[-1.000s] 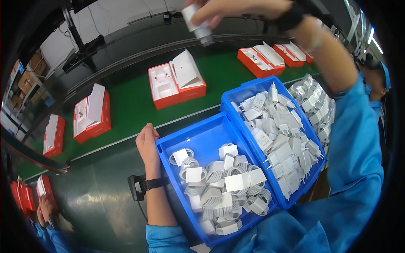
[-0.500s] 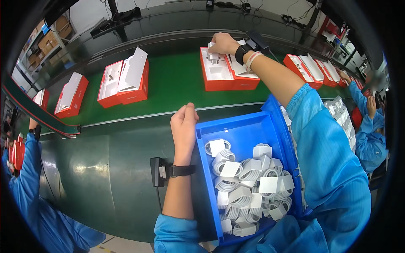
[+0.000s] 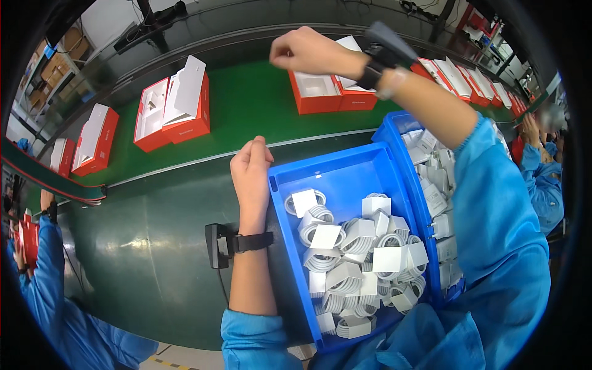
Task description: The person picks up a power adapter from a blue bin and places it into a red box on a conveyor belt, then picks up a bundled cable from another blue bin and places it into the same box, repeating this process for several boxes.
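Hovering near an open red box, the right hand is half-curled, empty.
Beside the blue tray, the left hand is folded; its grip one cannot tell.

1. The right hand, fingers curled, hangs above an open red box on the green belt; whether it holds anything is hard to tell.
2. The left hand is loosely closed, just beside a blue tray of coiled cables (banded in white).
3. White plug adapters fill the next tray.
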The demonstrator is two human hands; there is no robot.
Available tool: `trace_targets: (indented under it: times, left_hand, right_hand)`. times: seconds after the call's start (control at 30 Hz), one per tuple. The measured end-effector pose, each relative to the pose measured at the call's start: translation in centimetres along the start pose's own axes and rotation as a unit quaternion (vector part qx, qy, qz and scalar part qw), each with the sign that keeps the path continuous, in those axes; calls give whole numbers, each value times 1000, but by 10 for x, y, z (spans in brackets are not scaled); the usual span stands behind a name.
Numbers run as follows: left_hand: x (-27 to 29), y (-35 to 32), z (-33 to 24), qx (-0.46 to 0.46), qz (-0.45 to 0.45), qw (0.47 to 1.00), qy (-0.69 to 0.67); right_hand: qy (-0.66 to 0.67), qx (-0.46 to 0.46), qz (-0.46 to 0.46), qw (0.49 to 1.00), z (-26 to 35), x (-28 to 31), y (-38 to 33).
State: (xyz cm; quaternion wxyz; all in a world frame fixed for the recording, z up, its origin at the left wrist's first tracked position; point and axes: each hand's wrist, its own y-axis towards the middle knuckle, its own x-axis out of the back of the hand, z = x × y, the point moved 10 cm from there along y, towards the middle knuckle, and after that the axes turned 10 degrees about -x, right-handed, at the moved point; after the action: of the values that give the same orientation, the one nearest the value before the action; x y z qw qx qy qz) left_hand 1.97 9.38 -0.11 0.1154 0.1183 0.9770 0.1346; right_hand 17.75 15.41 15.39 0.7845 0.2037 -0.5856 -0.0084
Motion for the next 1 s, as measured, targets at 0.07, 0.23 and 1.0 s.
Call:
trace_targets:
  times: [0.07, 0.23, 1.0]
  left_hand:
    - [-1, 0, 0, 7, 1, 1000, 14]
    - [-15, -4, -5, -18, 11, 1000, -1]
    - [-13, -13, -16, -1, 13, 999, 42]
  right_hand:
    - [98, 121, 141, 978, 80, 4, -49]
    - [0, 305, 324, 896, 153, -30, -161]
    - [-31, -124, 153, 980, -77, 60, -101]
